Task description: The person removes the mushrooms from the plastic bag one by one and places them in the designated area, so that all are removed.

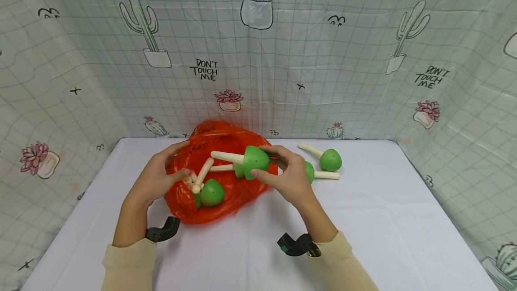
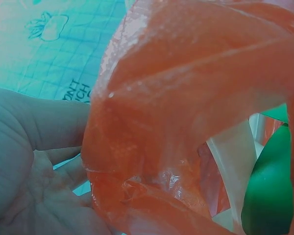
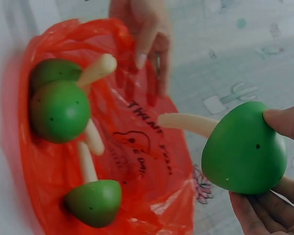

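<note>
My right hand (image 1: pixel 291 175) pinches a toy mushroom (image 1: pixel 255 163) by its green cap, thumb on one side and fingers on the other. The cream stem points left, above the open red plastic bag (image 1: pixel 238 199). At the bag's left side, my left hand (image 1: pixel 151 178) holds the edge, with fingers behind the plastic and thumb toward the opening. Several more green-capped mushrooms lie in the bag, among them one cap (image 3: pixel 61 111) close to its wall and another cap (image 3: pixel 95 203) in the right wrist view. Bag plastic (image 2: pixel 147 117) covers much of the left wrist view.
Right of the bag, two more mushrooms lie on the white table (image 1: pixel 363 219): one cap (image 1: pixel 330 160) farther back, another cap (image 1: pixel 309 172) partly hidden by my right hand. A grid-patterned cloth (image 1: pixel 315 57) with cactus drawings stands behind and at both sides.
</note>
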The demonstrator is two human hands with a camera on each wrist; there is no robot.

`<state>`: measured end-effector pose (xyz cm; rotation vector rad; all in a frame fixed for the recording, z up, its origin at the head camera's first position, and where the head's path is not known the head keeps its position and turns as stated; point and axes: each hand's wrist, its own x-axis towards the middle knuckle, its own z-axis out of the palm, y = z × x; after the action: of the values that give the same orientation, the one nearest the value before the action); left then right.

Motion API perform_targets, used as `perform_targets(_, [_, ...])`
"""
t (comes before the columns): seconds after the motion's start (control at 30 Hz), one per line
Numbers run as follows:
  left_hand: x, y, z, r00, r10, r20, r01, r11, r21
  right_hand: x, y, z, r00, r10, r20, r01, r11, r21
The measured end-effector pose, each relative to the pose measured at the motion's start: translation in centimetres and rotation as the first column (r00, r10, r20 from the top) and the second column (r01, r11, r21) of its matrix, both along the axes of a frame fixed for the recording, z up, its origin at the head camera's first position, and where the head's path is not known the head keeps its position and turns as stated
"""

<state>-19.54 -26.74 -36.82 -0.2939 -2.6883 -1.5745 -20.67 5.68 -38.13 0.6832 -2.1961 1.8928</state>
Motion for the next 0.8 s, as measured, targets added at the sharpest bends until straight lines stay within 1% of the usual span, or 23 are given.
perform_targets(0.23, [0.0, 0.0, 0.0, 1.0, 0.001, 0.0, -0.001, 1.0, 0.011, 0.1, 0.9, 0.8, 0.999, -0.017, -0.04, 0.015, 0.998, -0.053])
perform_targets(0.4, [0.0, 0.2, 0.0, 1.0, -0.007, 0.0, 0.007, 1.0, 0.02, 0.0, 1.2, 0.8, 0.998, -0.026, -0.052, 0.023, 0.998, -0.064])
perform_targets(0.57, [0.3, 0.0, -0.1, 1.0, 0.003, 0.008, -0.003, 1.0, 0.004, 0.0, 1.2, 0.7, 0.999, -0.018, -0.048, 0.014, 0.996, -0.084])
perform_targets(0.8, [0.2, 0.1, 0.0, 1.0, -0.001, 0.009, 0.001, 1.0, 0.009, 0.1, 2.2, 1.0, 0.996, -0.065, -0.056, 0.06, 0.994, -0.087])
